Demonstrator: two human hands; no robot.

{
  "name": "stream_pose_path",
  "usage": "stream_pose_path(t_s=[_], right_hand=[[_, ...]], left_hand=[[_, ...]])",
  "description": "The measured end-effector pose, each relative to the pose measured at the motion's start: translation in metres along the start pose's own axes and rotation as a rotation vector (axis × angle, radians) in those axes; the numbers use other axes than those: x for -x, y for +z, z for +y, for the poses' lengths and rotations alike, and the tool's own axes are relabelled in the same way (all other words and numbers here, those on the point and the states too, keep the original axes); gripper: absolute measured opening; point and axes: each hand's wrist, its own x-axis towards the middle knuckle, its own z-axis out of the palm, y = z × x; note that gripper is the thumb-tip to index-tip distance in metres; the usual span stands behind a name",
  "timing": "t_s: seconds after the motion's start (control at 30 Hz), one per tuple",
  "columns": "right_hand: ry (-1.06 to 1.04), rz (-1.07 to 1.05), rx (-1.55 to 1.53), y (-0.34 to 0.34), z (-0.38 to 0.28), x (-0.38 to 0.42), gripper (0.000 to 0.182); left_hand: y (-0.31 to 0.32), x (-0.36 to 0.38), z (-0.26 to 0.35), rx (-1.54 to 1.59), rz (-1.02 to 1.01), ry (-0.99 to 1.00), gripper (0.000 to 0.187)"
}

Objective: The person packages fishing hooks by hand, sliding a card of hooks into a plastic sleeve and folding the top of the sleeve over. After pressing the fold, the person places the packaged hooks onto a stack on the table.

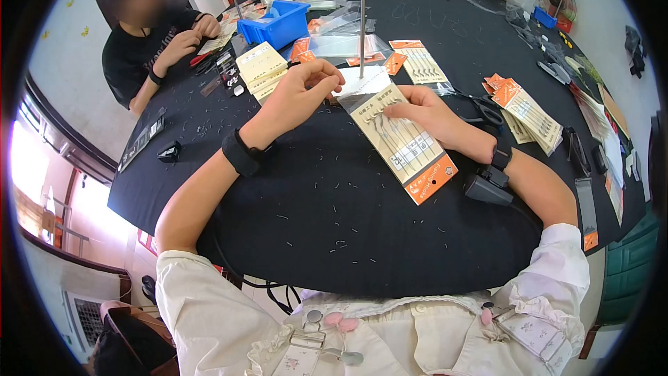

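My right hand (426, 115) grips a fishing hook card (400, 143), its thumb pressed on the front near the row of hooks. The card is beige and tilted, with an orange printed end (431, 179) pointing down toward me. At the card's far end, my left hand (303, 94) is closed, thumb and index fingertips together; whatever is between them is too small to make out. A white sheet (367, 81) lies by the left fingertips, partly behind the card, at the foot of a thin metal rod (362, 21).
Stacked beige cards (261, 68) and a blue bin (275, 24) stand left of the rod. More packaged hook cards (417, 64) lie beyond, with another pile (525, 115) at right near black scissors (483, 113). Small clippings dot the black tablecloth (313, 251). Co-workers sit around the table.
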Motion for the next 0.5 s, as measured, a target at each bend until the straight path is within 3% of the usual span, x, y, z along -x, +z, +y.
stream_pose_path(t_s=[0.37, 0.5], right_hand=[[-0.024, -0.028, 0.084, 0.0007, -0.0015, 0.0019, 0.032], [-0.003, -0.026, 0.104, -0.0016, 0.0017, -0.0001, 0.032]], left_hand=[[0.0025, 0.0009, -0.0008, -0.043, -0.088, 0.009, 0.032], [0.0006, 0.0023, 0.0037, -0.035, -0.144, -0.074, 0.027]])
